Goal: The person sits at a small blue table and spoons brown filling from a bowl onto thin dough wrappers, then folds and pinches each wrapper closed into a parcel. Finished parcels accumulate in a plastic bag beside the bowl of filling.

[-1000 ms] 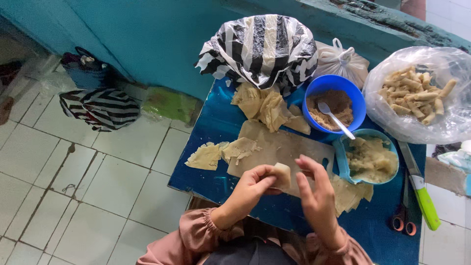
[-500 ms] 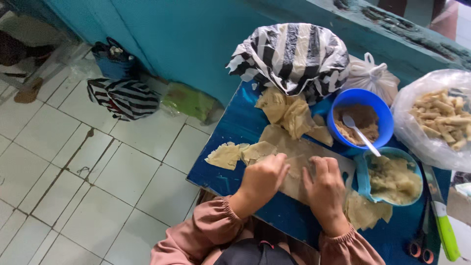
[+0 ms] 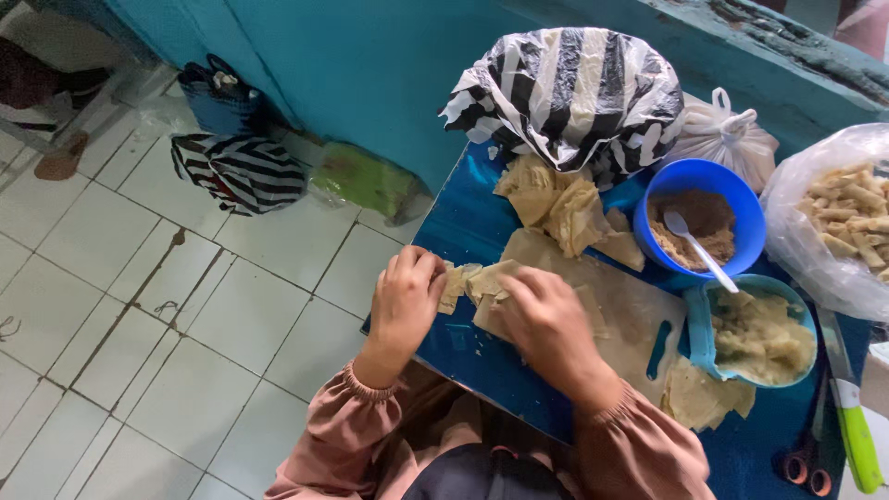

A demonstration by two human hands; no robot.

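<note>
From the head camera we look down on a blue table top (image 3: pixel 463 222) beside a white tiled floor (image 3: pixel 120 306). Our left hand (image 3: pixel 405 298) is curled, its fingers pinching the near end of a pale, thin dough wrapper (image 3: pixel 472 281) that lies at the left edge of a beige cutting board (image 3: pixel 620 315). Our right hand (image 3: pixel 548 326) is cupped palm-down over the other part of the same wrapper, fingers bent and pressing on it; we cannot tell how much of the wrapper it grips underneath. The two hands sit close together, with the wrapper bridging the gap between them.

Behind the board lies a loose heap of tan wrappers (image 3: pixel 556 199), and behind that a black-and-white striped plastic bag (image 3: pixel 574 93). To the right stands a round blue plastic bowl (image 3: pixel 736 199) of brown filling with a white spoon (image 3: pixel 699 250) leaning in it. Just in front of it is a light-blue bowl (image 3: pixel 699 319) of pale mash. A clear plastic bag (image 3: pixel 796 231) of finished rolls sits at the far right. A green-handled knife (image 3: pixel 852 435) and scissors (image 3: pixel 806 458) lie at the table's right edge.
</note>
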